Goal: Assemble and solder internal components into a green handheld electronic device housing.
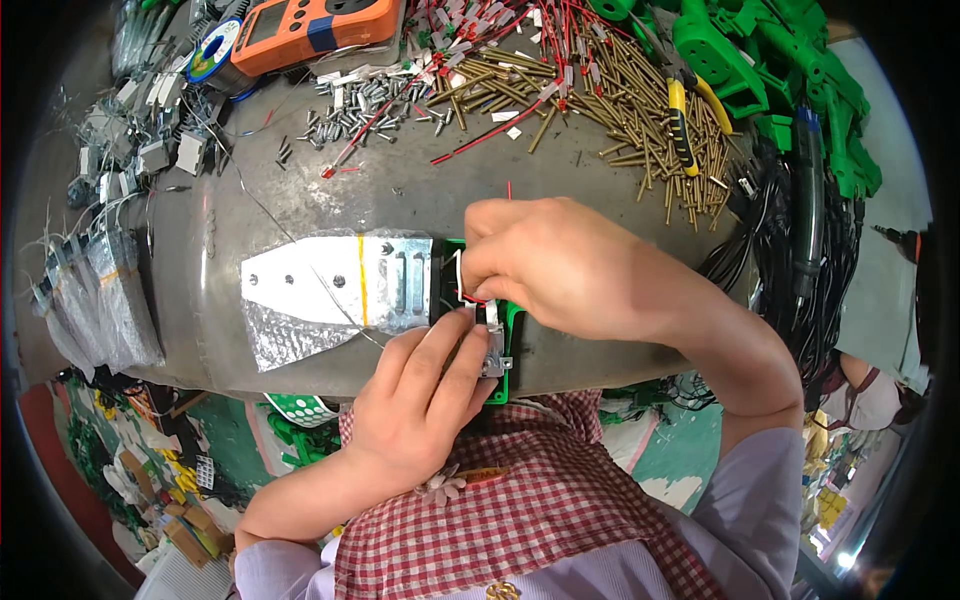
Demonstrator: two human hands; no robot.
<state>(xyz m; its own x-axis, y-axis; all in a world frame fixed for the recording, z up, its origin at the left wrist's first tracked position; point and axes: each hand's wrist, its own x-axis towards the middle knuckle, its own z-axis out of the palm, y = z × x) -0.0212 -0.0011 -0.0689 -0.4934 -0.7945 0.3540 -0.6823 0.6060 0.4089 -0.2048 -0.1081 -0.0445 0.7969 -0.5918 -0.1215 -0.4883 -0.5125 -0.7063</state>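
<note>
A green plastic housing (512,328) lies near the table's front edge, with small metal and white parts inside it. At its left side sits a flat metal plate (412,280), partly under white sheeting and bubble wrap, with a yellow band round it. My left hand (410,400) grips the housing from the near side, its fingertips pressed on a grey metal part (495,358). My right hand (545,260) is closed in a pinch over the housing's far end. A bit of red wire shows by its fingertips; what they hold is hidden.
Brass screws (500,80), silver screws (365,105) and red-wired parts lie in heaps at the back. Yellow-handled pliers (682,130) rest right of them. An orange meter (310,35) and solder spool (215,60) stand back left. Black cables (760,250) and green housings (730,60) crowd the right.
</note>
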